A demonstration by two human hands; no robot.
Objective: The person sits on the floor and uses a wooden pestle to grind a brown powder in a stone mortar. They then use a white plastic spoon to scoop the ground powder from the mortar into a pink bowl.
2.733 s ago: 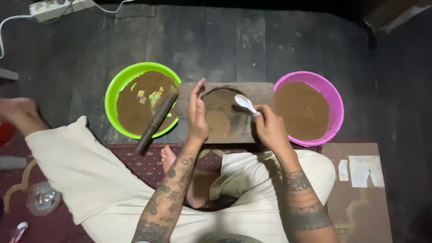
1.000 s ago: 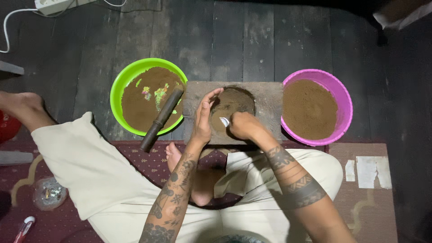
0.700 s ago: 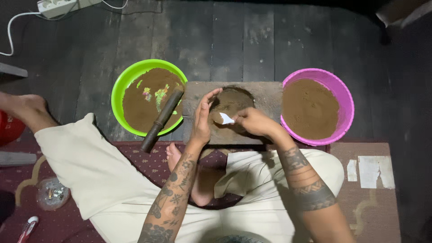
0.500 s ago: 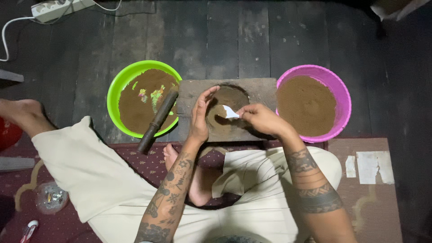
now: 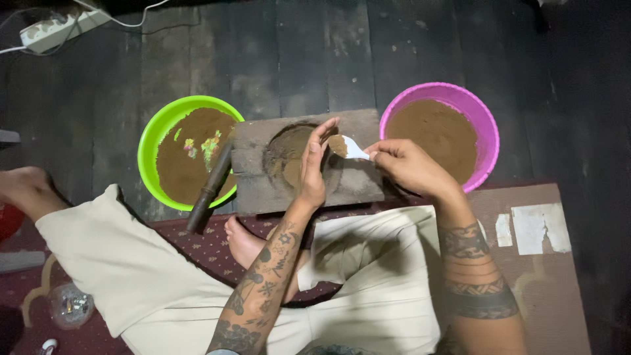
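Observation:
A grey wooden block (image 5: 263, 177) with a round hollow lies on the floor in front of my crossed legs. My left hand (image 5: 313, 172) rests edge-on across the hollow, fingers straight and together, cupping against it. My right hand (image 5: 409, 165) grips a small white spoon (image 5: 350, 148) loaded with brown powder, its bowl touching my left fingers over the hollow. A pink bowl (image 5: 483, 125) of brown powder sits right of the block. A green bowl (image 5: 150, 148) of brown powder with coloured bits sits to the left.
A dark wooden pestle (image 5: 209, 190) leans from the green bowl onto the red mat (image 5: 210, 246). A white power strip (image 5: 59, 27) with cables lies far left. A small glass jar (image 5: 71, 306) stands near my left knee. Pale paper scraps (image 5: 536, 227) lie at right.
My right hand carried the spoon from beside the pink bowl to the hollow, dipped toward it, then lifted it with powder against my left fingers. My left hand stayed on the block.

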